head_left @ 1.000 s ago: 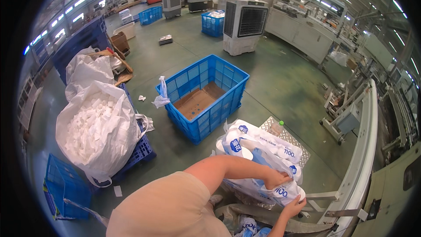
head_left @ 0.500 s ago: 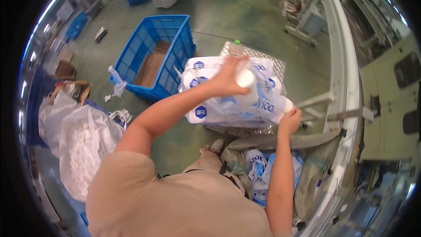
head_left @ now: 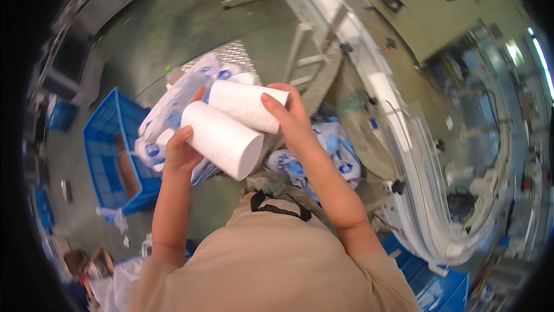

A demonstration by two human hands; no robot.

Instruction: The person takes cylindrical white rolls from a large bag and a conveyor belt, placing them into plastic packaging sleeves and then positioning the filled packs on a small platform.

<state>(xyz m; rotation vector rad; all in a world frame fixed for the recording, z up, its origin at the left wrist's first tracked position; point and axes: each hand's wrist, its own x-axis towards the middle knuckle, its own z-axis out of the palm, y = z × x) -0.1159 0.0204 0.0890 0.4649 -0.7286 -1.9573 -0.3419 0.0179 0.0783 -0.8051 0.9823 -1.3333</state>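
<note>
Two white paper rolls are held up in front of me, side by side and tilted. My left hand point(head_left: 183, 147) is closed round the outer end of the nearer paper roll point(head_left: 222, 142). The farther paper roll point(head_left: 241, 104) is gripped at its right end by my right hand point(head_left: 293, 119), thumb on its near side. The two rolls touch or overlap slightly. Behind them lie white and blue plastic packs of rolls point(head_left: 156, 117) on a silvery textured surface point(head_left: 234, 55), partly hidden by my left hand and the rolls.
A blue crate point(head_left: 101, 139) stands on the floor at left. Crumpled white and blue plastic wrapping point(head_left: 340, 150) lies right of my legs. A long white machine rail point(head_left: 398, 133) runs along my right side. Another blue crate point(head_left: 438, 289) sits at the lower right.
My view has turned right. Both hands have come away from the packs; each now grips a bare paper roll, held close in front of me.
</note>
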